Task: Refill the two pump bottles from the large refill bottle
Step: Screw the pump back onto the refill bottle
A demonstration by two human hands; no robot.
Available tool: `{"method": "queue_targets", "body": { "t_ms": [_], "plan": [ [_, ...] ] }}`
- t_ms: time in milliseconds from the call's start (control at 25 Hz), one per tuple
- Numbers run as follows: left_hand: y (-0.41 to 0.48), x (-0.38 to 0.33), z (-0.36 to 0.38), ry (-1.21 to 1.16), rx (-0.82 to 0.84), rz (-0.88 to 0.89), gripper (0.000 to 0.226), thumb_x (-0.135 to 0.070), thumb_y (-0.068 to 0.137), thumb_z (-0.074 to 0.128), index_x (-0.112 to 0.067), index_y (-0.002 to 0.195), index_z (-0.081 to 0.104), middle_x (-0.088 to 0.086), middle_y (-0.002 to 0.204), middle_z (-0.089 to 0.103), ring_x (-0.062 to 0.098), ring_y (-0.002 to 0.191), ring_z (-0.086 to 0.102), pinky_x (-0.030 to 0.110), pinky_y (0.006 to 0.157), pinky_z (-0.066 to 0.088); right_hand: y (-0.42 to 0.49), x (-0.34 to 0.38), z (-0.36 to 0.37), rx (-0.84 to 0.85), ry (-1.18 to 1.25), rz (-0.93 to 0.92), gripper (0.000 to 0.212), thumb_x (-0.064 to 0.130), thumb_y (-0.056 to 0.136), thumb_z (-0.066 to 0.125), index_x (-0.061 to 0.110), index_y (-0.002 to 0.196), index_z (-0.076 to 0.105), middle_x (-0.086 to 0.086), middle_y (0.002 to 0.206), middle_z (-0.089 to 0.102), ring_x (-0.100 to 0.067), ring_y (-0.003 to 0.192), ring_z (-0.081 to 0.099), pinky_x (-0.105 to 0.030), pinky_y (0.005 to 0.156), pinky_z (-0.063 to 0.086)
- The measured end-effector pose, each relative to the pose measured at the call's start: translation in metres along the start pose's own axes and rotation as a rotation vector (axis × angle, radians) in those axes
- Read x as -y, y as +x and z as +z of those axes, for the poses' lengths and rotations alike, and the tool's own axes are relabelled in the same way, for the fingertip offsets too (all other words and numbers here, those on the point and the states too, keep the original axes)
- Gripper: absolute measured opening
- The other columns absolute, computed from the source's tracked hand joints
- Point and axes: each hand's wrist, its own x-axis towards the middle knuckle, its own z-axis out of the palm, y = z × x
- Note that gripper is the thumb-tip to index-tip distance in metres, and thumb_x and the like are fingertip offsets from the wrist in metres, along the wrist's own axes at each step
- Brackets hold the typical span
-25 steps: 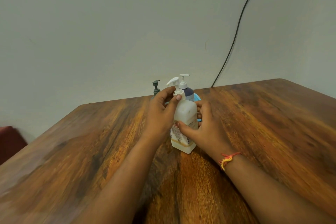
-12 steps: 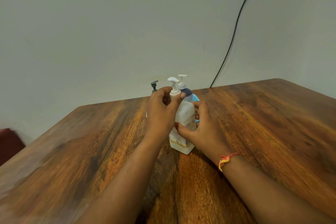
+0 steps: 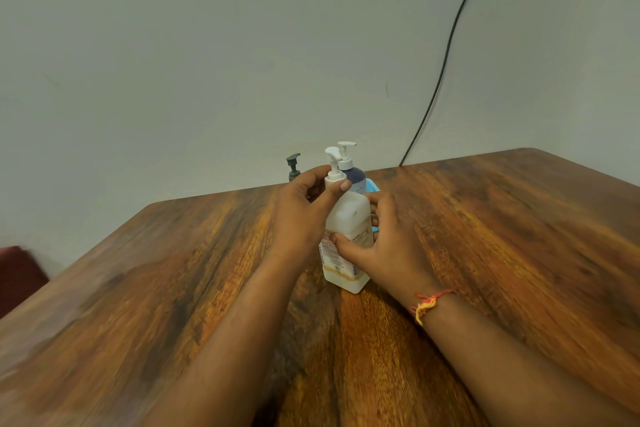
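Note:
A white pump bottle (image 3: 348,218) with a printed label stands upright on the wooden table (image 3: 173,288). My left hand (image 3: 301,215) pinches the collar of its white pump head (image 3: 333,163). My right hand (image 3: 388,246) wraps the bottle's body from the right. Right behind it stands a dark blue pump bottle (image 3: 355,177) with a white pump. A dark green pump head (image 3: 293,166) shows behind my left hand; its bottle is hidden. Something light blue (image 3: 373,188) peeks out behind the bottles.
A black cable (image 3: 446,55) runs down the grey wall to the table's far edge. A dark red seat (image 3: 17,274) sits beyond the table's left edge. A red and yellow thread band (image 3: 429,303) is on my right wrist.
The white pump head has turned from pointing left to facing more towards me, with my left fingers shifting on its collar. My right hand has kept its hold on the body.

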Motion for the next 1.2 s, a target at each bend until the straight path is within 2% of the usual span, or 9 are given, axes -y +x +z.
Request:
{"method": "queue_targets", "body": {
  "t_ms": [80, 240, 480, 600, 720, 840, 1000, 1080, 1200],
  "plan": [
    [0.002, 0.002, -0.004, 0.002, 0.039, 0.005, 0.021, -0.03, 0.091, 0.073, -0.03, 0.112, 0.075, -0.01, 0.101, 0.078, 0.008, 0.098, 0.073, 0.04, 0.088, 0.062, 0.0, 0.0, 0.0, -0.003, -0.001, -0.002, 0.069, 0.052, 0.077, 0.08, 0.039, 0.126, 0.034, 0.017, 0.113, 0.053, 0.017, 0.09, 0.049, 0.001, 0.064, 0.044],
    [0.005, 0.009, -0.014, -0.005, 0.138, -0.069, 0.024, -0.032, 0.097, 0.066, -0.033, 0.121, 0.064, -0.009, 0.117, 0.075, 0.011, 0.111, 0.069, 0.045, 0.098, 0.058, 0.0, 0.001, 0.0, 0.003, -0.002, -0.008, 0.068, 0.051, 0.076, 0.081, 0.041, 0.123, 0.033, 0.014, 0.116, 0.054, 0.014, 0.09, 0.051, 0.0, 0.064, 0.045],
    [0.003, 0.009, -0.018, -0.079, 0.1, -0.038, 0.029, -0.012, 0.102, 0.057, -0.028, 0.126, 0.058, -0.01, 0.118, 0.068, 0.006, 0.114, 0.065, 0.03, 0.098, 0.056, 0.0, 0.001, -0.002, -0.004, -0.03, 0.002, 0.07, 0.054, 0.075, 0.08, 0.038, 0.126, 0.034, 0.012, 0.117, 0.055, 0.004, 0.092, 0.054, -0.007, 0.061, 0.045],
    [0.0, 0.007, -0.015, -0.088, 0.122, -0.07, 0.03, -0.014, 0.104, 0.051, -0.031, 0.126, 0.062, -0.014, 0.115, 0.073, 0.005, 0.11, 0.067, 0.031, 0.094, 0.057, 0.0, 0.002, -0.001, -0.001, -0.019, 0.006, 0.067, 0.055, 0.075, 0.079, 0.044, 0.121, 0.031, 0.01, 0.118, 0.057, -0.002, 0.098, 0.057, -0.009, 0.063, 0.045],
    [-0.003, -0.002, -0.007, -0.079, 0.153, -0.041, 0.026, -0.023, 0.102, 0.058, -0.026, 0.128, 0.064, -0.012, 0.115, 0.072, 0.0, 0.103, 0.069, 0.023, 0.084, 0.058, -0.001, 0.003, -0.001, -0.001, -0.012, 0.008, 0.066, 0.051, 0.076, 0.08, 0.043, 0.122, 0.032, 0.011, 0.115, 0.058, 0.004, 0.092, 0.057, -0.008, 0.062, 0.046],
    [-0.004, -0.003, 0.0, -0.117, 0.102, -0.042, 0.026, -0.02, 0.095, 0.069, -0.026, 0.121, 0.067, -0.009, 0.11, 0.075, 0.001, 0.099, 0.071, 0.021, 0.079, 0.059, 0.0, 0.002, -0.001, -0.002, -0.006, 0.008, 0.067, 0.05, 0.076, 0.08, 0.041, 0.123, 0.033, 0.012, 0.114, 0.058, 0.01, 0.09, 0.054, -0.007, 0.061, 0.046],
    [-0.002, 0.002, 0.002, -0.139, -0.014, -0.072, 0.024, -0.019, 0.084, 0.082, -0.031, 0.101, 0.07, -0.005, 0.101, 0.077, 0.008, 0.097, 0.072, 0.029, 0.081, 0.061, -0.001, 0.003, 0.0, 0.0, -0.011, 0.006, 0.067, 0.051, 0.076, 0.079, 0.042, 0.123, 0.032, 0.014, 0.113, 0.055, 0.009, 0.088, 0.054, -0.007, 0.06, 0.047],
    [-0.001, 0.003, 0.004, -0.135, -0.054, -0.079, 0.028, -0.022, 0.078, 0.086, -0.028, 0.1, 0.07, -0.002, 0.103, 0.077, 0.015, 0.1, 0.073, 0.038, 0.086, 0.062, -0.002, 0.004, 0.0, 0.0, -0.003, -0.001, 0.067, 0.05, 0.076, 0.079, 0.041, 0.123, 0.032, 0.015, 0.111, 0.053, 0.012, 0.088, 0.052, -0.003, 0.062, 0.046],
    [-0.002, 0.004, 0.008, -0.13, -0.108, -0.078, 0.033, -0.023, 0.073, 0.09, -0.028, 0.096, 0.067, -0.002, 0.1, 0.075, 0.016, 0.095, 0.072, 0.04, 0.083, 0.063, -0.002, 0.002, 0.0, 0.003, 0.005, -0.001, 0.067, 0.049, 0.077, 0.08, 0.041, 0.124, 0.033, 0.014, 0.112, 0.055, 0.012, 0.09, 0.053, -0.004, 0.062, 0.046]
  ]
}}
